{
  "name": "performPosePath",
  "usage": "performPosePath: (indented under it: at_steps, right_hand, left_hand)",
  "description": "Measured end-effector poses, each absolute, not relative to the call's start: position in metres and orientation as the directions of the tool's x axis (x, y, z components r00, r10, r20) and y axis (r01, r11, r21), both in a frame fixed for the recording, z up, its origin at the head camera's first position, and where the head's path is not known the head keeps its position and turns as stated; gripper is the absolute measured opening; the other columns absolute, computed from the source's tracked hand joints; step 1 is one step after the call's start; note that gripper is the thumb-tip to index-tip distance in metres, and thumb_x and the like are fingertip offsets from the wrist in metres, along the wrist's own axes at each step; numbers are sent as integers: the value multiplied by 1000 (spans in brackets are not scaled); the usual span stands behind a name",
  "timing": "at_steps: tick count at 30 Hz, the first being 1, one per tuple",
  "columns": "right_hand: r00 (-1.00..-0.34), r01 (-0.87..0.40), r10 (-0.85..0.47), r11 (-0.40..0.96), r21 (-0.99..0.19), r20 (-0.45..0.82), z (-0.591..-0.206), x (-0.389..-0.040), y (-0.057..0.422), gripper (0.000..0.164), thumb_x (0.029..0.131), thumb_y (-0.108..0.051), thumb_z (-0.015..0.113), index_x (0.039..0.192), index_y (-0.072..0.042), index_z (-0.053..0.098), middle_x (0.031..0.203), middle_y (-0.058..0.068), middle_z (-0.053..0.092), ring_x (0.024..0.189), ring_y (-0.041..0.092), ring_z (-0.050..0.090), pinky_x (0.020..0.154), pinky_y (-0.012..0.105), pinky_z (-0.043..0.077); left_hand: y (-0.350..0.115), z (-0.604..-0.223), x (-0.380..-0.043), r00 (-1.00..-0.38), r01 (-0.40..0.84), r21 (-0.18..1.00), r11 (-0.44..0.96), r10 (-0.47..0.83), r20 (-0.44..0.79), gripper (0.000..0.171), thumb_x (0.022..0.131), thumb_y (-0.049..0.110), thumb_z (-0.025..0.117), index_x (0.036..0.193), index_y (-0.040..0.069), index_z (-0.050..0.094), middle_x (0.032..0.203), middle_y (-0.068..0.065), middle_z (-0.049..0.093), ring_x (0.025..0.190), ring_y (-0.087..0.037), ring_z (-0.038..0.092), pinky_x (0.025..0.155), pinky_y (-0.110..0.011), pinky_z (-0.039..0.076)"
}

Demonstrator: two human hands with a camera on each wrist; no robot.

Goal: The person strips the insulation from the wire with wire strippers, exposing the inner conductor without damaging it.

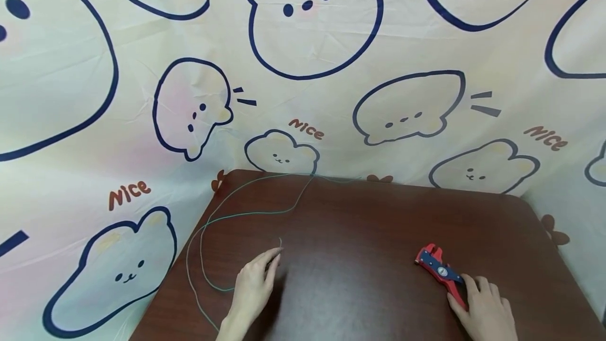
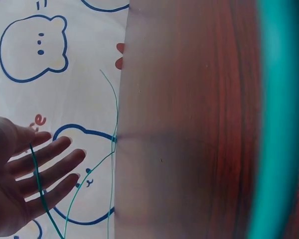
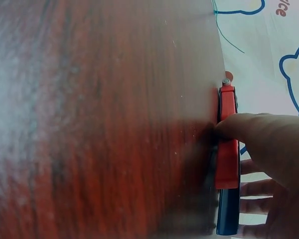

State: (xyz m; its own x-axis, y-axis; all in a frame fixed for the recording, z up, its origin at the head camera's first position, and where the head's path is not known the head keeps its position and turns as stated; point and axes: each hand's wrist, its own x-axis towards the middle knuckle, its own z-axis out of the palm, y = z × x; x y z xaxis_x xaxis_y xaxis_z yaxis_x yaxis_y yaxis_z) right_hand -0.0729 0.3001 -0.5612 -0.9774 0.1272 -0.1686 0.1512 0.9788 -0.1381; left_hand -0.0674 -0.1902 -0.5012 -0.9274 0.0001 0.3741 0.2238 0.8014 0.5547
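Observation:
A thin green wire [image 1: 251,213] runs in loose loops over the left part of the table. My left hand [image 1: 251,288] pinches it near one end between thumb and index finger, with a short tip sticking up past the fingertips. The left wrist view shows the wire crossing the palm of that hand [image 2: 25,184], the other fingers spread. At the right, my right hand [image 1: 487,309] grips the handles of a red and blue wire stripper [image 1: 441,271]. Its thumb lies along the red handle in the right wrist view, with the fingers on the far side, partly hidden.
The dark brown wooden table [image 1: 350,236] has rounded back corners. Behind and beside it hangs a pale cloth [image 1: 331,46] printed with cartoon bears. Part of the wire lies along the table's back edge. A blurred green strand [image 2: 281,119] passes close to the left wrist camera.

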Motion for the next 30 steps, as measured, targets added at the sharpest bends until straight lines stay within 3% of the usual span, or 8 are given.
performPosePath:
  at_steps: [6,12,17,21,27,30]
  right_hand:
    - [-973,171,144,974,-145,-177,-560,-72,298,89,93,-56,82,142,13,55,128,40,55,113,55,52,93,72,51]
    - [-961,227,201,966,-126,-192,-558,-70,293,91,94,-57,81,148,11,52,130,43,51,114,57,50,94,70,51]
    - [-944,271,243,957,-105,-225,-560,-69,292,95,95,-66,76,153,4,49,131,43,48,114,56,49,94,69,51]
    - [-953,252,228,962,-106,-197,-561,-68,292,91,97,-62,75,154,4,50,130,41,49,115,56,50,95,70,50]
    - [-974,202,182,967,-153,-137,-560,-69,293,82,99,-57,74,148,5,54,127,39,52,112,55,52,88,69,49]
    - [-975,196,168,958,-207,-146,-556,-71,294,79,102,-56,71,147,7,54,125,39,54,109,53,55,83,67,50]
  left_hand:
    - [-193,-505,-65,-905,231,573,786,-42,423,22,99,-1,77,120,4,79,107,-9,85,88,-18,83,74,-34,67]
    - [-195,-510,-65,-882,253,552,795,-45,469,24,94,-4,80,115,7,82,99,-7,85,80,-14,81,66,-27,62]
    - [-196,-511,-66,-881,242,532,812,-46,471,25,93,-3,82,114,10,83,95,-3,84,79,-13,80,65,-28,61]
    - [-195,-512,-65,-881,245,517,820,-33,471,23,95,0,81,114,12,84,93,-2,84,80,-13,80,66,-30,62]
    - [-194,-513,-66,-869,279,496,822,-4,495,27,92,-3,83,114,12,84,89,-1,82,65,2,59,55,-21,50]
    - [-191,-514,-67,-861,298,484,823,14,508,30,90,-4,84,114,13,85,88,0,81,64,0,62,55,-22,50]
